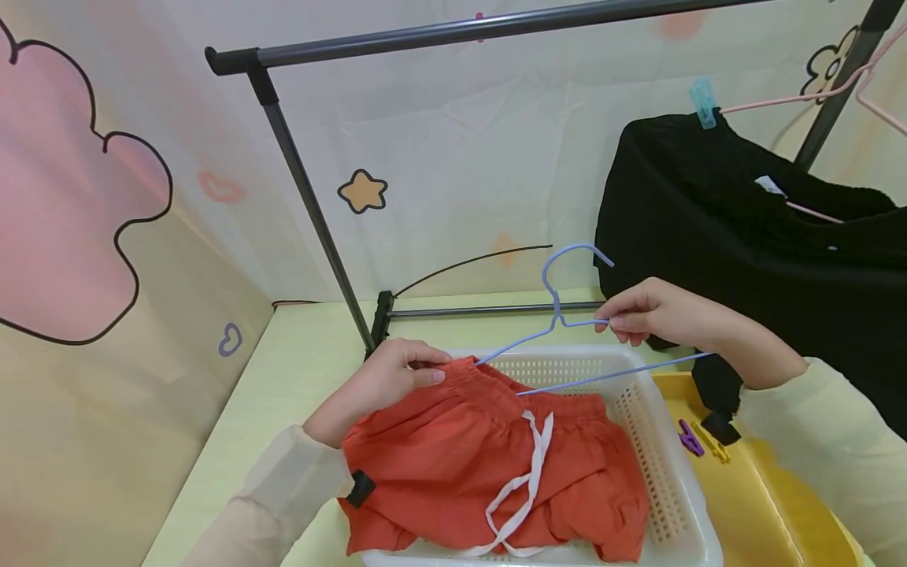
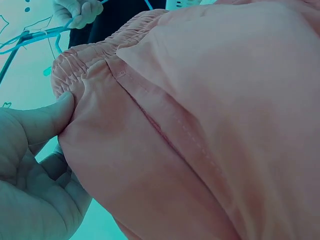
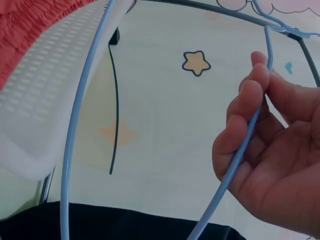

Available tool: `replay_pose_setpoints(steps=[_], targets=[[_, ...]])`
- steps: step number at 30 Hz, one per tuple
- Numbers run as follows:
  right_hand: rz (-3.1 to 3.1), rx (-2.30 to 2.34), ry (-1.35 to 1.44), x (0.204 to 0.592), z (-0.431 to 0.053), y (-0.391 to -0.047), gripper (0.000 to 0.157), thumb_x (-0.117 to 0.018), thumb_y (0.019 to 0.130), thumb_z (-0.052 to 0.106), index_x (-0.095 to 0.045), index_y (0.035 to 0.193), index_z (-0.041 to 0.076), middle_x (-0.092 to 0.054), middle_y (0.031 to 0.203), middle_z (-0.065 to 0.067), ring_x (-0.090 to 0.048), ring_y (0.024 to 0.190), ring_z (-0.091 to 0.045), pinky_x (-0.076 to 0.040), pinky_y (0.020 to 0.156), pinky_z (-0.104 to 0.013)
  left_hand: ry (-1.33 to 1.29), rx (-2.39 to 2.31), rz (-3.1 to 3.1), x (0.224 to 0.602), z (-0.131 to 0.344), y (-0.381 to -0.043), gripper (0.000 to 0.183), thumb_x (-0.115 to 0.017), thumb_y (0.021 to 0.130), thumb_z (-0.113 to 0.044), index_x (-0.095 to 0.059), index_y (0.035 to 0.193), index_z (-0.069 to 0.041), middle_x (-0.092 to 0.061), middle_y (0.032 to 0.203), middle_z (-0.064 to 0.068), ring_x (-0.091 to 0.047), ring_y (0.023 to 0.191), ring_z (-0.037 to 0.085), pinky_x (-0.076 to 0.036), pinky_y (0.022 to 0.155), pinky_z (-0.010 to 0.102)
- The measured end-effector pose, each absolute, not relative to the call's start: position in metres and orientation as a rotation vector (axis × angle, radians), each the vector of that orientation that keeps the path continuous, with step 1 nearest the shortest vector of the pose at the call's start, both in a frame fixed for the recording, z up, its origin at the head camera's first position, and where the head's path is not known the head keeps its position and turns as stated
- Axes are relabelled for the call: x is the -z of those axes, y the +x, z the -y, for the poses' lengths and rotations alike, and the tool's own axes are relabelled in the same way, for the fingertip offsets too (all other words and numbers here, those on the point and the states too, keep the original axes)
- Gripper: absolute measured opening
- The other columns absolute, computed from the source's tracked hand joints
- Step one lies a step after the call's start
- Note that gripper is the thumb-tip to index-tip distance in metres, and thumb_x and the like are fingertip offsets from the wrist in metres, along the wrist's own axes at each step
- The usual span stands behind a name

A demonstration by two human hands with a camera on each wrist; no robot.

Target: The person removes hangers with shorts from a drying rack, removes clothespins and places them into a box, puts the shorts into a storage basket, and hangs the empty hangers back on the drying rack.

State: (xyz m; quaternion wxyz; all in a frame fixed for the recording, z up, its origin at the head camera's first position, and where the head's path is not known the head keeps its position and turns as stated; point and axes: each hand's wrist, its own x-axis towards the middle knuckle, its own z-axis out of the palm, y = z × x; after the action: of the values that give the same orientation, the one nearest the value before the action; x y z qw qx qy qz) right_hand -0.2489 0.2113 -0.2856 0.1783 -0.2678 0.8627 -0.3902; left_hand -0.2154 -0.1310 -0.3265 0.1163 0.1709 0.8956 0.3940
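Red shorts (image 1: 453, 449) with an elastic waistband and a white drawstring lie over a white plastic basket (image 1: 666, 472). My left hand (image 1: 400, 378) pinches the waistband at its left end, thumb on the near side, as the left wrist view also shows. In my right hand (image 1: 648, 311) is a blue hanger (image 1: 584, 382), gripped by its upper arm just right of the hook. The hanger's left end passes inside the waist opening and is hidden by the cloth. Its right end reaches past my right wrist, and the hook points up.
A dark metal clothes rack (image 1: 425, 39) stands behind the basket. On its right, black clothing (image 1: 744, 228) hangs from a pink hanger (image 1: 772, 102) with a blue clip (image 1: 704, 102). A yellow tray (image 1: 765, 480) at right holds purple and yellow clothespins (image 1: 690, 439).
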Motion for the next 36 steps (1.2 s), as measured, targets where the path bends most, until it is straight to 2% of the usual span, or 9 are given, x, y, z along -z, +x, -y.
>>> replay_pose_setpoints(steps=[13,22,36], targets=[[-2.527,1.155,-0.810,0.283,-0.235,-0.251,0.018,-0.048,0.088,0.003,-0.060,0.100,-0.005,-0.052,0.068,-0.003,-0.050,0.063,-0.015,-0.047,0.059,-0.022,0.485,-1.210,-2.599,0.332,0.154,-0.213,0.026,-0.057,0.084,-0.008,-0.062,0.110,-0.005,-0.061,0.099,0.008,-0.054,0.086,0.016,-0.047,0.072,0.025],[-2.578,1.180,-0.797,0.283,-0.249,-0.252,0.015,-0.048,0.088,0.002,-0.061,0.094,-0.003,-0.055,0.070,0.000,-0.050,0.064,-0.015,-0.046,0.058,-0.021,0.429,-1.263,-2.570,0.338,0.168,-0.211,0.027,-0.056,0.085,-0.007,-0.061,0.111,-0.006,-0.061,0.102,0.009,-0.056,0.087,0.015,-0.048,0.075,0.026],[-2.616,1.228,-0.806,0.275,-0.261,-0.253,0.016,-0.046,0.089,0.000,-0.059,0.097,-0.006,-0.058,0.075,0.003,-0.051,0.067,-0.014,-0.046,0.062,-0.018,0.363,-1.315,-2.530,0.346,0.188,-0.207,0.028,-0.055,0.086,-0.008,-0.059,0.113,-0.001,-0.059,0.107,0.013,-0.056,0.089,0.017,-0.048,0.077,0.028]])
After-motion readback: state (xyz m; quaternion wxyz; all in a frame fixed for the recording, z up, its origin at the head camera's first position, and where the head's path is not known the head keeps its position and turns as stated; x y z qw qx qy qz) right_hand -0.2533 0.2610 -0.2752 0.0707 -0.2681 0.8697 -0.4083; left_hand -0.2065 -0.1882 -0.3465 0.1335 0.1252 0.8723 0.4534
